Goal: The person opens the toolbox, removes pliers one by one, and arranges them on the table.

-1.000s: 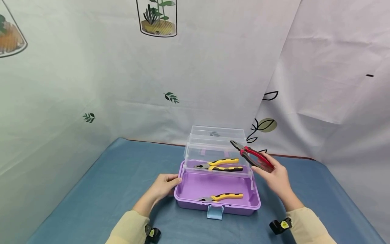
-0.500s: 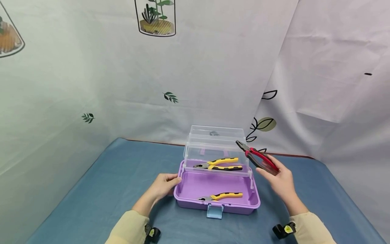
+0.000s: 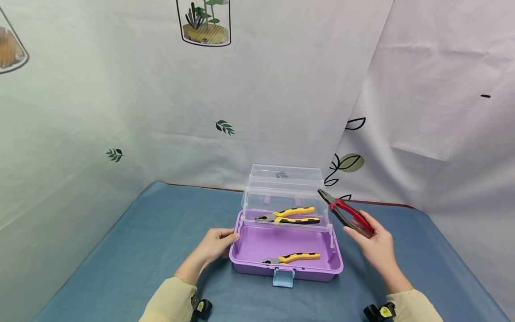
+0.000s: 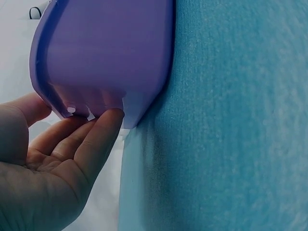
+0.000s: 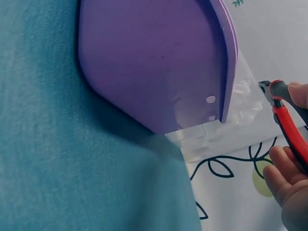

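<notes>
Lying beneath the purple toolbox (image 3: 318,274) and extending past its left side is a blue cloth (image 3: 177,210); a white printed backdrop (image 3: 161,89) hangs behind the toolbox. Left and nearer than the toolbox, a pale yellow sleeve (image 3: 170,300) carries a black wrist device (image 3: 204,308). At the toolbox's left end, the left hand (image 3: 213,246) pinches the rim, thumb at the edge and fingertips against the outer end wall, as the left wrist view confirms. A clear tray (image 3: 269,227) sits above the toolbox's rear portion, holding yellow-and-black pliers (image 3: 295,212), handles spread, heads toward the toolbox's left. A clear lid (image 3: 306,172) stands raised behind. Inside the toolbox, along its front wall, lie second yellow pliers (image 3: 299,256), their lower part hidden by that wall. A light blue latch (image 3: 283,278) hangs down at the toolbox's front. Raised off the toolbox's right rear corner are red-and-black pliers (image 3: 342,211), handles apart, heads angled up toward the lid. The right hand (image 3: 378,246), right of the toolbox, grips them by the handles, thumb on the black one.
</notes>
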`<state>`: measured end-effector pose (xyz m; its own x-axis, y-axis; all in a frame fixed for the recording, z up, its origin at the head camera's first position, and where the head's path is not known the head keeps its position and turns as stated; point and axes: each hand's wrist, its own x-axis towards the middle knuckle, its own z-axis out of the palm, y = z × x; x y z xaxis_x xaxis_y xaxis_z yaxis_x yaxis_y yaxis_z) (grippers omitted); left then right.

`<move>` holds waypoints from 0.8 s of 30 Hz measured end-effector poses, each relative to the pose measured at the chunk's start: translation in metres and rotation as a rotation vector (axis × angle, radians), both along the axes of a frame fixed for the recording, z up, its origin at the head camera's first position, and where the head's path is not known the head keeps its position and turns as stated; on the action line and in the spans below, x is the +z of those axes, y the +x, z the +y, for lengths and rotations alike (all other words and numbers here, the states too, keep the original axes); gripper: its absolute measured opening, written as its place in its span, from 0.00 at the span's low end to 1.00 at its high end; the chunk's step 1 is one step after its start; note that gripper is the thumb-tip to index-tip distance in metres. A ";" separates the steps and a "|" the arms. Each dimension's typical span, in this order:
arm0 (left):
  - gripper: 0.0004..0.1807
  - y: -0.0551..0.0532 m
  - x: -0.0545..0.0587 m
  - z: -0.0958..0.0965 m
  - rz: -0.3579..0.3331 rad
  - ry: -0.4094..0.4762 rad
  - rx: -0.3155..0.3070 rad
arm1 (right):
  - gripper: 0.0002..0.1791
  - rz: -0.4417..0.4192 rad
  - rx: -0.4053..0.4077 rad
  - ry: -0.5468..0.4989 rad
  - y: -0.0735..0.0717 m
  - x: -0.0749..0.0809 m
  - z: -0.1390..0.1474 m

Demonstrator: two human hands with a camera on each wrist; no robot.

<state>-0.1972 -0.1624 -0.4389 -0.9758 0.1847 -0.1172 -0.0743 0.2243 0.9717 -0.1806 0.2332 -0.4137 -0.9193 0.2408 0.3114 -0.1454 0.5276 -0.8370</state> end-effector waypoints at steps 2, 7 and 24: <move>0.24 0.000 -0.001 0.000 0.000 -0.002 0.008 | 0.37 0.001 -0.007 -0.003 0.002 -0.001 0.001; 0.24 -0.001 -0.001 0.001 0.001 0.005 0.015 | 0.38 -0.015 -0.043 -0.023 0.005 -0.003 0.004; 0.24 0.003 0.002 0.000 0.000 -0.003 0.007 | 0.40 -0.038 -0.175 -0.161 0.013 -0.012 0.014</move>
<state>-0.1942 -0.1628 -0.4370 -0.9771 0.1771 -0.1176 -0.0759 0.2262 0.9711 -0.1673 0.2471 -0.4256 -0.8696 0.4412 0.2216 -0.0301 0.4008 -0.9157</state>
